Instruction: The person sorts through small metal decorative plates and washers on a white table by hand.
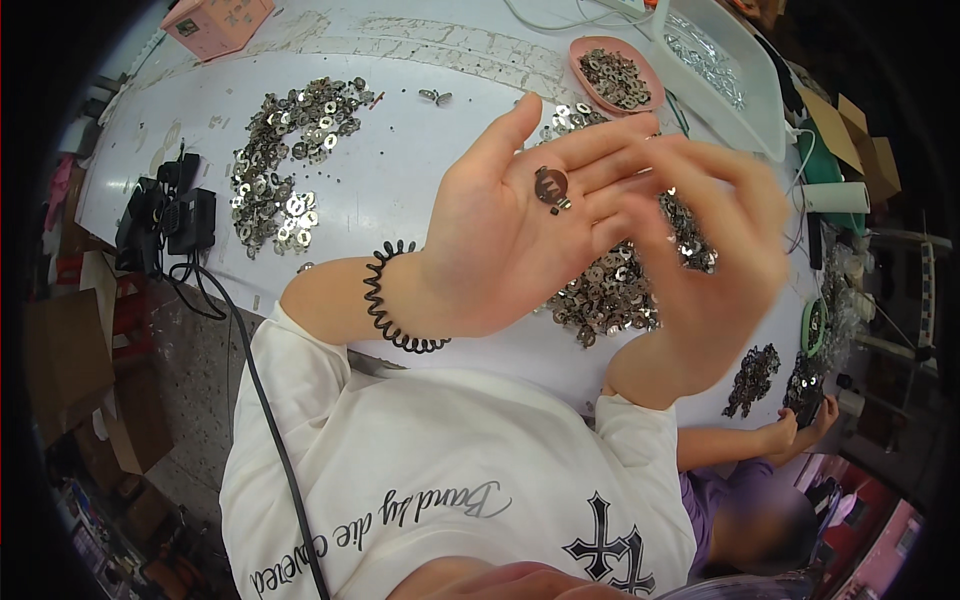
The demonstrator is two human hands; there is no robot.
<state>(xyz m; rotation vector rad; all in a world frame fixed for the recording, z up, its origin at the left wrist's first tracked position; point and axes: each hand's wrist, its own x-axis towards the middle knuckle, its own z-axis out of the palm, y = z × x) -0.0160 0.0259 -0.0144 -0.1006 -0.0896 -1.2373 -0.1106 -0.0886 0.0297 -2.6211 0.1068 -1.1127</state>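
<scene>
Bench work with small stamped metal parts, seen from above. The left hand [505, 235], a black coiled band [376, 310] around its wrist, lies palm up with the fingers extended and gripping nothing; a single small metal disc piece [551, 189], dark and cut through with slots, rests on the palm near the base of the fingers. The right hand [715, 235], blurred, is raised with bent fingers over the left fingertips; whether it grasps anything cannot be told. Beneath and behind the hands, a central heap of metal parts [605, 300] lies on the white table [400, 190], partly hidden from view. Further left, a second heap [315, 115] spreads in a curved band, with a pair of black power adapters [190, 222] near it at the table's edge. Along the far side stand a pink box [215, 28], a pink dish [657, 98] filled with small parts, and, just beside the dish, a translucent plastic tub [765, 140] holding shiny pieces. At lower right, a co-worker's hands [782, 432] are near a smaller dark pile [752, 380].
</scene>
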